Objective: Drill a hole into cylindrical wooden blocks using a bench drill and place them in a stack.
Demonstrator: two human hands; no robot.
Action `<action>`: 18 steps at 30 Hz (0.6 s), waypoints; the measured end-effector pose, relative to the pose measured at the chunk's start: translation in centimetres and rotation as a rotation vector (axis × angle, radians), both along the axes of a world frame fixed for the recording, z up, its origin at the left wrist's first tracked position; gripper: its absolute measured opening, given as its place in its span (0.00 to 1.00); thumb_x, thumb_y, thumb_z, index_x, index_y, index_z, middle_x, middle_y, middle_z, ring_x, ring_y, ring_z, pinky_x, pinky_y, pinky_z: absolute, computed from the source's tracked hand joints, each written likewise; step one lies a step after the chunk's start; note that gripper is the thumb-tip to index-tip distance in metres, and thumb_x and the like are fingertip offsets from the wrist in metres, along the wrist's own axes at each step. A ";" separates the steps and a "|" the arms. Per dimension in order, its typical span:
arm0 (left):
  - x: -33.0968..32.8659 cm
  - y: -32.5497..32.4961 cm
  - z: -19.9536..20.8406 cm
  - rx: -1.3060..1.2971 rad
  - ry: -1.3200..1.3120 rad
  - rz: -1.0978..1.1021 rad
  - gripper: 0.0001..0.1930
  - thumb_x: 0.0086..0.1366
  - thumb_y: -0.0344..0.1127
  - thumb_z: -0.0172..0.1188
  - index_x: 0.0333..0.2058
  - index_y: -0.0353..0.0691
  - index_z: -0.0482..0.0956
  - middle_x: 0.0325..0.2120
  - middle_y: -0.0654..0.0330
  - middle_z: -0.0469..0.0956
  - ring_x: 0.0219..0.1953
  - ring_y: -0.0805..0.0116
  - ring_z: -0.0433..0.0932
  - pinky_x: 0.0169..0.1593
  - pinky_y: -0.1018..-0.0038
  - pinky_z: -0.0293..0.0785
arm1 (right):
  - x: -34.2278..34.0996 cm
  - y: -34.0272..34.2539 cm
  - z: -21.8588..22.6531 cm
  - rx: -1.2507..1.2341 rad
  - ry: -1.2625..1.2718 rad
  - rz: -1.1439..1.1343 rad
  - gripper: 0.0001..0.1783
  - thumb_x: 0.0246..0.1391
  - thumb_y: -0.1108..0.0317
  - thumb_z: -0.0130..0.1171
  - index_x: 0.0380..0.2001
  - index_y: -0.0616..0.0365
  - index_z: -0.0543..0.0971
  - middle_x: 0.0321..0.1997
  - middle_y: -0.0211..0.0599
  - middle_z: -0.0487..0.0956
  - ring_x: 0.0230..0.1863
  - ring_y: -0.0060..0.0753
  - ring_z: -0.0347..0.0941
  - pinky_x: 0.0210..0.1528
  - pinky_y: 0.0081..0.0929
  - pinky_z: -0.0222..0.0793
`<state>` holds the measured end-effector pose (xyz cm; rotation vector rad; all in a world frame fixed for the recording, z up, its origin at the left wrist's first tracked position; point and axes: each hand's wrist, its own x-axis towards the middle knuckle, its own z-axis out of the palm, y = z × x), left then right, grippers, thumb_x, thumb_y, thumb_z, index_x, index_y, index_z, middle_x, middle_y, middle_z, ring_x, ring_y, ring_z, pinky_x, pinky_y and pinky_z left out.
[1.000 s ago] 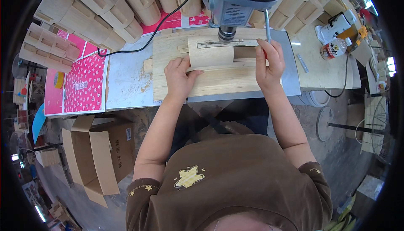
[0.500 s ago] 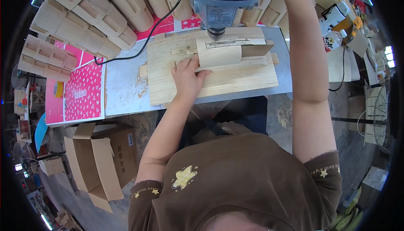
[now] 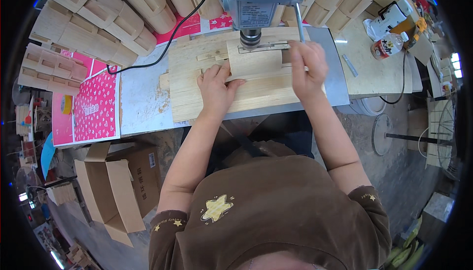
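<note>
Our left hand (image 3: 217, 89) spreads, thumb apart, at the left end of the curved wooden piece (image 3: 253, 64). Our right hand (image 3: 309, 68) curls over its right end by the lever (image 3: 299, 21); blur means we cannot tell what it pinches. Below our left hand, leftward, a cardboard box (image 3: 123, 191) gapes; right of our right hand are a labelled bottle (image 3: 387, 47), contents unclear, and, lower, a bucket (image 3: 370, 106). Beneath our grip lies a board (image 3: 266, 95) on a table (image 3: 143, 93), above grey floor (image 3: 394, 186).

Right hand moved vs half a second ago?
Yes. Against the drill press, the right hand has come down toward the person: it was beyond the top edge, out of view, and is now over the right end of the wooden board.
</note>
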<state>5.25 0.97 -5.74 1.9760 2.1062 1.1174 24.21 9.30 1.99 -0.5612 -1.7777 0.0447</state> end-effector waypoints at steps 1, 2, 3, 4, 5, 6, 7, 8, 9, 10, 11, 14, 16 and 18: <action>0.0 0.0 0.0 -0.010 -0.008 0.010 0.28 0.43 0.44 0.69 0.45 0.43 0.76 0.26 0.65 0.71 0.35 0.65 0.69 0.42 0.66 0.56 | -0.2 0.2 -0.4 0.000 0.001 0.000 0.04 0.47 0.77 0.57 0.29 0.61 0.78 0.22 0.33 0.73 0.24 0.33 0.68 0.32 0.30 0.61; 0.0 0.0 0.0 -0.009 -0.007 0.008 0.28 0.43 0.44 0.69 0.45 0.43 0.76 0.26 0.65 0.71 0.35 0.65 0.69 0.42 0.66 0.56 | -0.4 0.3 -0.6 0.001 0.047 0.029 0.04 0.47 0.77 0.57 0.29 0.61 0.78 0.22 0.33 0.73 0.26 0.34 0.68 0.33 0.31 0.61; 0.1 0.0 0.0 -0.005 -0.004 0.010 0.28 0.43 0.43 0.69 0.45 0.43 0.76 0.26 0.65 0.71 0.35 0.65 0.69 0.42 0.66 0.56 | -0.4 0.4 -0.6 0.003 0.093 0.055 0.04 0.46 0.77 0.58 0.29 0.60 0.78 0.22 0.34 0.72 0.27 0.35 0.68 0.35 0.31 0.61; 0.0 0.1 0.0 0.000 0.001 0.018 0.28 0.43 0.43 0.70 0.45 0.43 0.76 0.26 0.65 0.71 0.35 0.65 0.69 0.42 0.66 0.56 | -0.4 0.4 -0.4 0.006 0.094 0.057 0.04 0.46 0.77 0.58 0.29 0.60 0.78 0.22 0.34 0.72 0.27 0.35 0.68 0.35 0.31 0.61; 0.0 0.1 0.0 0.004 0.001 0.018 0.28 0.43 0.43 0.70 0.45 0.43 0.76 0.26 0.65 0.71 0.35 0.65 0.69 0.42 0.66 0.56 | -0.1 0.2 -0.1 0.016 0.032 0.049 0.04 0.46 0.77 0.58 0.28 0.60 0.77 0.22 0.34 0.72 0.26 0.34 0.68 0.34 0.30 0.61; -0.1 0.0 -0.2 0.006 -0.002 0.012 0.28 0.43 0.43 0.70 0.45 0.43 0.76 0.26 0.65 0.71 0.35 0.65 0.69 0.42 0.66 0.56 | 0.2 0.1 0.5 0.027 -0.030 0.040 0.04 0.46 0.77 0.58 0.28 0.61 0.77 0.22 0.34 0.72 0.26 0.34 0.68 0.32 0.30 0.62; -0.1 -0.1 -0.3 0.007 -0.006 0.012 0.28 0.43 0.43 0.70 0.45 0.43 0.76 0.26 0.65 0.71 0.35 0.65 0.69 0.42 0.66 0.56 | 0.6 0.0 1.5 0.029 -0.029 0.044 0.04 0.46 0.77 0.58 0.28 0.61 0.77 0.22 0.34 0.72 0.26 0.34 0.68 0.32 0.30 0.62; -0.1 0.0 -0.3 0.007 -0.009 0.010 0.28 0.43 0.43 0.70 0.45 0.43 0.76 0.26 0.65 0.71 0.35 0.65 0.69 0.42 0.66 0.56 | 1.2 -0.2 3.3 0.021 -0.047 0.012 0.03 0.49 0.77 0.56 0.29 0.62 0.77 0.24 0.36 0.73 0.28 0.33 0.69 0.33 0.28 0.64; -0.1 -0.2 -0.2 -0.005 -0.013 0.022 0.28 0.42 0.43 0.70 0.45 0.43 0.77 0.26 0.65 0.71 0.35 0.65 0.70 0.43 0.66 0.56 | 1.4 -0.5 5.4 0.009 -0.060 -0.014 0.03 0.53 0.77 0.53 0.30 0.64 0.76 0.26 0.38 0.75 0.30 0.32 0.71 0.34 0.26 0.65; -0.2 -0.3 -0.2 -0.017 -0.016 0.035 0.28 0.42 0.43 0.70 0.45 0.43 0.77 0.26 0.65 0.72 0.35 0.65 0.70 0.44 0.65 0.56 | 0.7 -0.2 8.0 -0.075 -0.023 -0.032 0.04 0.51 0.73 0.55 0.31 0.62 0.76 0.26 0.38 0.74 0.28 0.34 0.70 0.30 0.28 0.64; -0.4 -0.4 -0.1 -0.018 -0.017 0.038 0.28 0.42 0.43 0.70 0.45 0.43 0.77 0.26 0.65 0.72 0.35 0.65 0.70 0.44 0.65 0.56 | -0.4 0.5 10.9 -0.157 0.012 -0.052 0.06 0.50 0.70 0.58 0.32 0.59 0.76 0.25 0.38 0.73 0.26 0.36 0.69 0.27 0.29 0.64; 0.1 0.3 0.9 -0.082 -0.137 0.000 0.27 0.42 0.42 0.71 0.44 0.44 0.77 0.27 0.65 0.73 0.35 0.66 0.71 0.47 0.66 0.55 | -2.8 5.7 16.0 -0.043 0.003 -0.177 0.19 0.55 0.59 0.48 0.25 0.68 0.75 0.19 0.45 0.74 0.24 0.34 0.73 0.27 0.28 0.66; 0.3 0.7 1.5 -0.145 -0.376 -0.021 0.27 0.40 0.41 0.72 0.43 0.44 0.78 0.28 0.66 0.73 0.35 0.67 0.72 0.50 0.66 0.54 | -3.7 8.3 16.9 -0.288 -0.159 -0.336 0.17 0.58 0.61 0.47 0.28 0.67 0.75 0.21 0.42 0.73 0.25 0.30 0.71 0.29 0.27 0.66; 0.1 1.2 0.4 -0.113 -0.413 -0.022 0.27 0.39 0.41 0.73 0.42 0.43 0.79 0.28 0.66 0.73 0.35 0.68 0.72 0.50 0.66 0.53 | -3.4 7.0 16.1 -0.311 -0.071 -0.152 0.17 0.60 0.60 0.46 0.31 0.65 0.76 0.23 0.40 0.74 0.25 0.28 0.71 0.30 0.28 0.66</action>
